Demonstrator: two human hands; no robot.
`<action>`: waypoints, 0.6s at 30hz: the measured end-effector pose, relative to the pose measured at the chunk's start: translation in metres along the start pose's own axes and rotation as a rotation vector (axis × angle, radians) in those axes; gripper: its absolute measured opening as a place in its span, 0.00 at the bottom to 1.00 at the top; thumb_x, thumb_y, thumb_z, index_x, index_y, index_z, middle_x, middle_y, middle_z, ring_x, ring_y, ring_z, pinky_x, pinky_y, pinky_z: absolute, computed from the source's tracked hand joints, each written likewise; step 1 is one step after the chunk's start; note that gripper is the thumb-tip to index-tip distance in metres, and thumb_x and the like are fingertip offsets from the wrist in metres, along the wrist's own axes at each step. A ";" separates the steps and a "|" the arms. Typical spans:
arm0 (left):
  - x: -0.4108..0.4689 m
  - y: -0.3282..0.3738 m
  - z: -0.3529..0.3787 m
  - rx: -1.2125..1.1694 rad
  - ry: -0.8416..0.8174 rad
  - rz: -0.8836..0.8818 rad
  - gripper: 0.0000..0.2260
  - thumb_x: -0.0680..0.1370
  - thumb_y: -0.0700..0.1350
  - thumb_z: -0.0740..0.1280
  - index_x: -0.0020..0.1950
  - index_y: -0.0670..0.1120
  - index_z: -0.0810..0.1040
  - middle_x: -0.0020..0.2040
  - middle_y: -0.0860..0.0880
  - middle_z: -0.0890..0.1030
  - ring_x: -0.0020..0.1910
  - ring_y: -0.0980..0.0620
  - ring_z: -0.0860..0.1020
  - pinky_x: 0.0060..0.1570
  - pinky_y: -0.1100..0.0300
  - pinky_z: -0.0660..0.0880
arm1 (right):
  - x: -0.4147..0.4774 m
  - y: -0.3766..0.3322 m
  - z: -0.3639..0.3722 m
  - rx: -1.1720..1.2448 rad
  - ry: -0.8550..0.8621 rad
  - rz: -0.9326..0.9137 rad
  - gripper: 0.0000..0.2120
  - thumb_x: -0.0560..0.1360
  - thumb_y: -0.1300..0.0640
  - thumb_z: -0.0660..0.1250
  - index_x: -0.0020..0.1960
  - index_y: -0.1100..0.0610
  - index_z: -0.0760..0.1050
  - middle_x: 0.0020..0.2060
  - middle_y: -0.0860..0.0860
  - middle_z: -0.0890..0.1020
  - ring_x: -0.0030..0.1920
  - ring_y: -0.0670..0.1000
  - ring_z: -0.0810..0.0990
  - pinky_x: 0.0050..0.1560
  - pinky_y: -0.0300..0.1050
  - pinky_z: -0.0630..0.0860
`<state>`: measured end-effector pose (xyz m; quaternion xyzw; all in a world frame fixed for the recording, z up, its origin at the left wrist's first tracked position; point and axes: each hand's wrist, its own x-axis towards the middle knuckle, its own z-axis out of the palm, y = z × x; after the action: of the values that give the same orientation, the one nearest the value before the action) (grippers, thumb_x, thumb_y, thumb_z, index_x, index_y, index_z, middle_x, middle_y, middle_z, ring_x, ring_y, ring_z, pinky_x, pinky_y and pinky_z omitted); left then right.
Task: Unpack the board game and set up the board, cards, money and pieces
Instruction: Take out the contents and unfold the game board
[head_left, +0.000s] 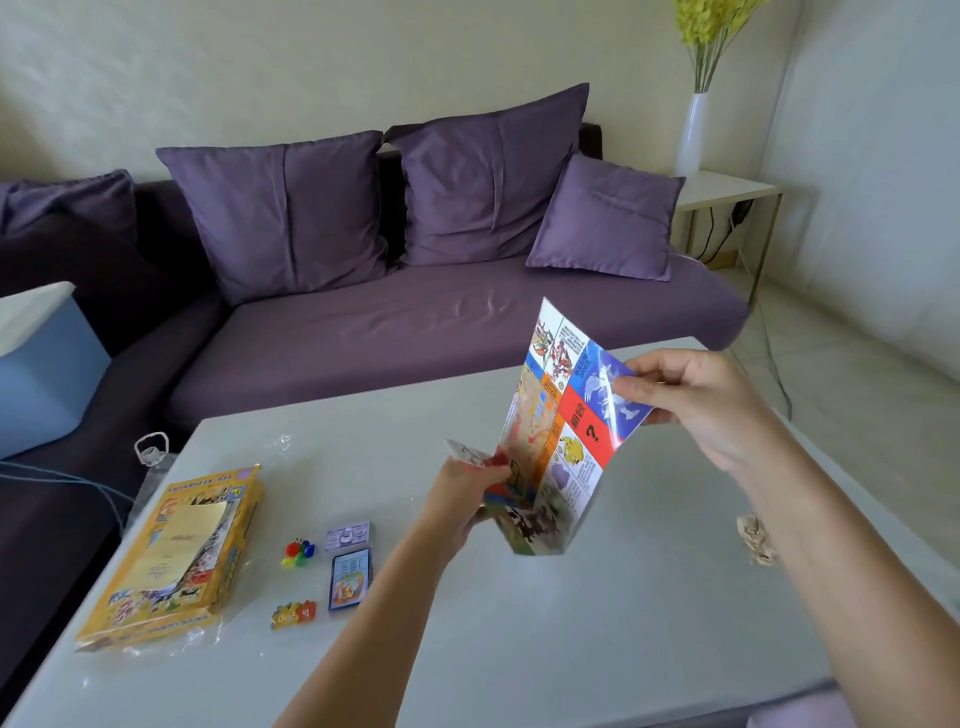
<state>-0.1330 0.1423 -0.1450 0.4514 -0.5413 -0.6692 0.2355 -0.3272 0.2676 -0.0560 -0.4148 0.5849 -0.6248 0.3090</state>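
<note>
Both hands hold a partly unfolded, multicoloured printed paper game board (561, 415) upright over the pale grey rectangular table (519, 649). The left hand (467, 488) grips the board's lower left fold, fingers curled round it. The right hand (696, 400) pinches the edge of the blue panel at the board's 3 o'clock side. Whether the board's lower edge touches the table cannot be told. At 8 o'clock of the board, on the table, lie a small purple stack of paper money (348, 535) and, just beside it at its 6 o'clock, a blue-backed deck of cards (349, 579). A cluster of red, blue, green and yellow plastic pawns (298, 553) sits at the deck's 10 o'clock. The yellow cardboard game box (171, 556) lies at the pawns' 9 o'clock, on clear plastic wrap. A purple fabric sofa (415, 322) stands at the table's 12 o'clock.
</note>
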 end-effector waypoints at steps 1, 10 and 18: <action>0.004 -0.003 -0.006 -0.006 0.065 0.002 0.09 0.74 0.33 0.65 0.55 0.36 0.77 0.48 0.38 0.83 0.43 0.43 0.82 0.37 0.55 0.80 | 0.003 0.004 -0.004 -0.001 0.041 -0.002 0.06 0.71 0.66 0.71 0.42 0.56 0.80 0.31 0.48 0.83 0.31 0.43 0.81 0.31 0.33 0.76; 0.005 -0.030 -0.049 0.614 0.320 0.021 0.34 0.76 0.33 0.63 0.77 0.46 0.51 0.67 0.41 0.70 0.47 0.47 0.78 0.30 0.62 0.77 | 0.020 0.112 -0.056 -0.432 0.434 0.112 0.09 0.70 0.66 0.71 0.50 0.61 0.84 0.31 0.43 0.83 0.32 0.39 0.79 0.35 0.29 0.70; -0.004 -0.080 -0.005 1.291 -0.161 0.092 0.47 0.71 0.67 0.65 0.78 0.49 0.42 0.78 0.44 0.40 0.76 0.39 0.40 0.73 0.41 0.42 | 0.019 0.140 -0.052 -0.779 0.442 0.119 0.10 0.71 0.71 0.61 0.43 0.63 0.81 0.32 0.59 0.81 0.33 0.62 0.70 0.34 0.43 0.63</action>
<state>-0.1125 0.1670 -0.2188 0.4269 -0.8691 -0.2305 -0.0961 -0.3954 0.2583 -0.1902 -0.3226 0.8512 -0.4127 0.0328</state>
